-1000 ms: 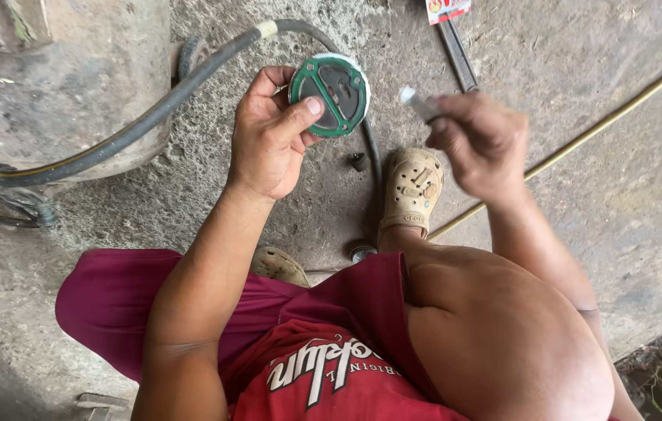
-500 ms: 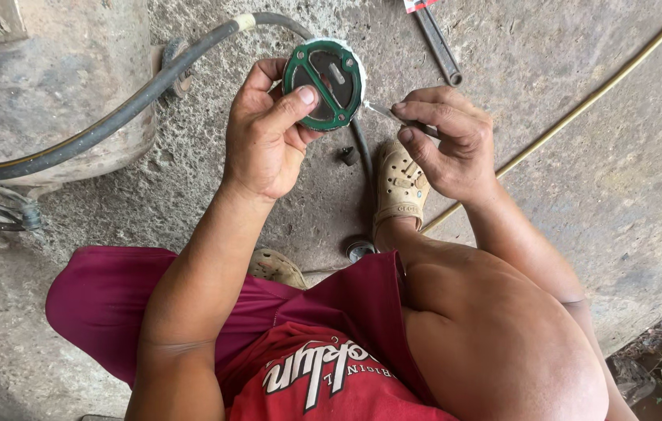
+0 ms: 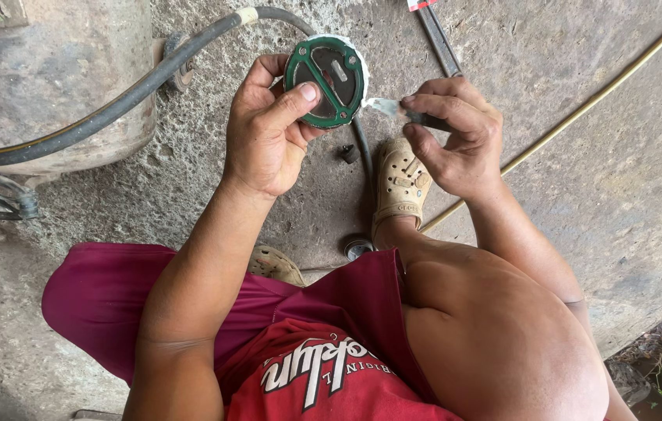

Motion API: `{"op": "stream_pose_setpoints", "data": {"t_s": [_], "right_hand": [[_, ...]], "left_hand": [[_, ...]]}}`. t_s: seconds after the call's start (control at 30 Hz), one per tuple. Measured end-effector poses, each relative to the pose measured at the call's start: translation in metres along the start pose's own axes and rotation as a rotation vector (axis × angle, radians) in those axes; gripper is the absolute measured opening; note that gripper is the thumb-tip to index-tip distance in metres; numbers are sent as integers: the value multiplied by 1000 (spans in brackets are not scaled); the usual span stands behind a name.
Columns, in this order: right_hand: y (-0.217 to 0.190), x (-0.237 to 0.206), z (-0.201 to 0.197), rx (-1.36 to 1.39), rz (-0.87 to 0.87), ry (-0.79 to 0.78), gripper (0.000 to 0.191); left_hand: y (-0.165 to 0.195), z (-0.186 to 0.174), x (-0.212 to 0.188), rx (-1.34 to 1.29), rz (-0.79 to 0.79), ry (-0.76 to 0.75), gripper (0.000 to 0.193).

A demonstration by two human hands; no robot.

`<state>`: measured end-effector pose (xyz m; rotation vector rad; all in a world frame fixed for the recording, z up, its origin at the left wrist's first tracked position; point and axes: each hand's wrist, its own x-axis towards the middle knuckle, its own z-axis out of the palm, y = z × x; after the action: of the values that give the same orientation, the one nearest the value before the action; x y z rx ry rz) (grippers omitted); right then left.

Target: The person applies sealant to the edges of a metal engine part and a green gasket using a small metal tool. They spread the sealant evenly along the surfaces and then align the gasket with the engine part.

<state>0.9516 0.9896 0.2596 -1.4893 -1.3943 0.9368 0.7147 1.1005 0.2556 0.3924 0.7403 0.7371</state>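
left hand (image 3: 265,136): raised, fingers curled, gripping | right hand (image 3: 456,132): fingers pinched together

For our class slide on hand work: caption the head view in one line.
Left hand holds a round green disc; right hand presses a small blade to its rim.

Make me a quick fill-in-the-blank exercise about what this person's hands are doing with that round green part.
1. The left hand holds a round part whose colour is ____.
2. The right hand pinches a small tool whose tip meets the part's ____ edge.
3. The thick black hose lies on the ____ side of the picture.
4. The ground is bare ____.

Missing words: green; right; left; concrete
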Motion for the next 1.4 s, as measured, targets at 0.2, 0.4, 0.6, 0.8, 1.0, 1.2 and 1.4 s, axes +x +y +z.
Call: {"op": "stream_pose_setpoints", "data": {"t_s": [0.2, 0.4, 0.6, 0.8, 1.0, 1.2, 1.4], "right_hand": [[-6, 4, -10, -144, -80, -21, 22], [-9, 3, -10, -150, -79, -45, 23], [-7, 0, -8, -123, -57, -27, 26], [-7, -1, -10, -67, -38, -19, 25], [-6, 0, -13, -113, -74, -14, 22], [-1, -2, -19, -131, -47, -32, 15], [7, -2, -14, -37, -50, -69, 6]], "left_hand": [[-1, 4, -1, 64, 11, 23, 33], [-3, 6, 0, 45, 20, 25, 35], [-4, 7, 1, 28, 15, 20, 33], [-6, 9, 3, 49, 36, 26, 33], [-8, 10, 3, 35, 37, 35, 34], [-10, 10, 3, -3, 1, 21, 30], [-13, 11, 3, -72, -40, -1, 28]]}}
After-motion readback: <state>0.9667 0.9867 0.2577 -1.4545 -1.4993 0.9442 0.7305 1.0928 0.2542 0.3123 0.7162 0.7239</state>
